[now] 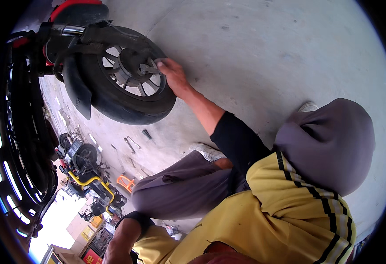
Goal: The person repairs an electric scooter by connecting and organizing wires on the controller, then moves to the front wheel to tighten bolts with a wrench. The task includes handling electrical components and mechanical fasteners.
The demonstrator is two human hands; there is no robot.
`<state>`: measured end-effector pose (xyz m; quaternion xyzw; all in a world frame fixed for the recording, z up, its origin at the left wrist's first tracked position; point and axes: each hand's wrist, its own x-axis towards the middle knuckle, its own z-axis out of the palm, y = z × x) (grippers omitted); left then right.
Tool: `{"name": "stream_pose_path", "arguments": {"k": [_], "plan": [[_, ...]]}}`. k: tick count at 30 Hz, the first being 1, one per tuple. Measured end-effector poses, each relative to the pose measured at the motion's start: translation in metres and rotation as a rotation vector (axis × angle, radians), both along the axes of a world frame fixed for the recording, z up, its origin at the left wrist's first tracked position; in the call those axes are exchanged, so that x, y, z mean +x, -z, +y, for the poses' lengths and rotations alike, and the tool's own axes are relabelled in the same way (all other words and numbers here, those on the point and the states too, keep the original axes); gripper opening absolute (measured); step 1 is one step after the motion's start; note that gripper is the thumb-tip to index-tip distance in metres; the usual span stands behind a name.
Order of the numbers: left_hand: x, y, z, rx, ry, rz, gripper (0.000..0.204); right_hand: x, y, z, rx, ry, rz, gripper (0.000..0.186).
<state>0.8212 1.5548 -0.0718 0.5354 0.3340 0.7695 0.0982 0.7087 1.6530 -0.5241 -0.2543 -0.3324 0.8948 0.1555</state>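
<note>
My right hand point(173, 77) reaches to a black scooter-type wheel point(133, 112) with pale spokes. Its thumb lies against a grey metal piece point(148, 69) by the hub, and the other fingers curl behind it, mostly hidden. Whether that piece is a tool or part of the wheel I cannot tell. Above the tire runs a dark swing arm point(114, 37), and a black mudguard point(81, 94) hangs along its left side. Of my left arm point(127, 229), only a bare stretch below a black sleeve shows at the lower edge; the hand itself is out of view.
On the concrete floor lie a dark-handled tool point(147, 134) and a metal wrench point(129, 145). Further left stand a yellow tubular frame point(94, 179), an orange stand point(125, 182) and a heap of vehicle parts. A black slatted structure point(23, 145) fills the left rim.
</note>
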Motion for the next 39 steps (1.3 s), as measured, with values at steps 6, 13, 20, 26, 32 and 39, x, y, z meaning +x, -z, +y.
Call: {"name": "stream_pose_path", "arguments": {"k": [6, 13, 20, 26, 32, 39], "plan": [[-0.024, 0.081, 0.061, -0.459, -0.585, 0.325, 0.038, 0.023, 0.026, 0.001, 0.061, -0.039, 0.031, 0.023], [-0.097, 0.174, 0.057, -1.504, -0.378, 1.207, 0.037, -0.001, 0.033, 0.025, 0.046, -0.233, 0.004, 0.020], [-0.099, 0.206, 0.050, -1.426, -0.541, 1.357, 0.018, 0.010, 0.021, 0.103, -0.172, -0.573, 0.025, 0.044], [-0.104, 0.214, 0.050, -1.335, -0.596, 1.447, 0.012, -0.119, 0.011, 0.092, -0.112, -0.373, -0.089, 0.031], [-0.105, 0.218, 0.041, -1.307, -0.617, 1.511, 0.012, -0.150, 0.004, 0.100, -0.007, -0.135, 0.060, 0.018], [-0.108, 0.222, 0.038, -1.267, -0.626, 1.530, 0.010, -0.132, 0.024, 0.125, 0.031, -0.541, -0.105, 0.027]]}}
